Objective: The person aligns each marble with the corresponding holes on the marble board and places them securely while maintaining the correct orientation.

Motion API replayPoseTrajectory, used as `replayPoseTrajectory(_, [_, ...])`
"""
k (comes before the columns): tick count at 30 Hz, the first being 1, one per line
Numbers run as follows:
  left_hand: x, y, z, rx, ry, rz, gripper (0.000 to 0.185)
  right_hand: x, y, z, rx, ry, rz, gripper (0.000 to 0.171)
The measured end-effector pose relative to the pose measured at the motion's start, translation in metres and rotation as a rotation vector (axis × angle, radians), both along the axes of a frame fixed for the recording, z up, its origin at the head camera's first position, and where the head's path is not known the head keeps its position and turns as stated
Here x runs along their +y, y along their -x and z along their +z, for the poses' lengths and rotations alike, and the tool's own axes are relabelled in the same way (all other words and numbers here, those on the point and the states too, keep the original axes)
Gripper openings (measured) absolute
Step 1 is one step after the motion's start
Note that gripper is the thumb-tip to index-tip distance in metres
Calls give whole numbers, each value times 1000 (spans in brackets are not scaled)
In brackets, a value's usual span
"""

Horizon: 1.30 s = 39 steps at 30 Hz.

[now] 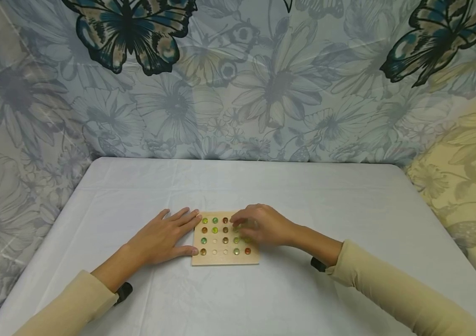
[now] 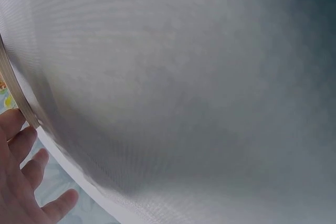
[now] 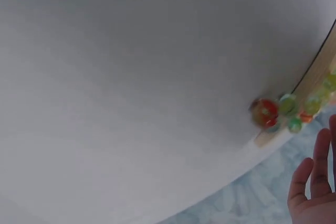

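Observation:
A pale wooden board (image 1: 231, 259) lies on the table, with rows of round hollows. Most hollows hold glass marbles (image 1: 225, 230) in green, yellow, brown and orange; a few toward the near side are bare. My left hand (image 1: 164, 238) lies with fingers spread, index fingertip and thumb tip at the board's left edge. In the left wrist view, fingers (image 2: 34, 169) stand beside that edge. Over the board's right part is my right hand (image 1: 265, 226), blurred, its thumb and index finger bent toward the marbles; I cannot tell whether they pinch one. A red marble (image 3: 265, 112) shows in the right wrist view.
A white cloth (image 1: 305, 196) covers the table around the board. Behind its far edge hangs a fabric backdrop (image 1: 271, 93) with flowers and butterflies. Dark bands (image 1: 124, 293) sit at both wrists, by the beige sleeves (image 1: 372, 275).

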State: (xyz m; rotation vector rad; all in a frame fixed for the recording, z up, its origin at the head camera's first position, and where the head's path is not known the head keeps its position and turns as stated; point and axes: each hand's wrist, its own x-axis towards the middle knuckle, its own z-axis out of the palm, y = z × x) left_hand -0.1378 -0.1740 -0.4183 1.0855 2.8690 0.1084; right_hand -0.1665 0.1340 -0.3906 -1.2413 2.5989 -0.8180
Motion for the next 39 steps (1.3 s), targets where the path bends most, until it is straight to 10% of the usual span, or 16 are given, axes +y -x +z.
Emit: replayPoseTrajectory(39, [0,0,-1,8,-7,0,84,85,-2,-19,-102,-43,-97,39])
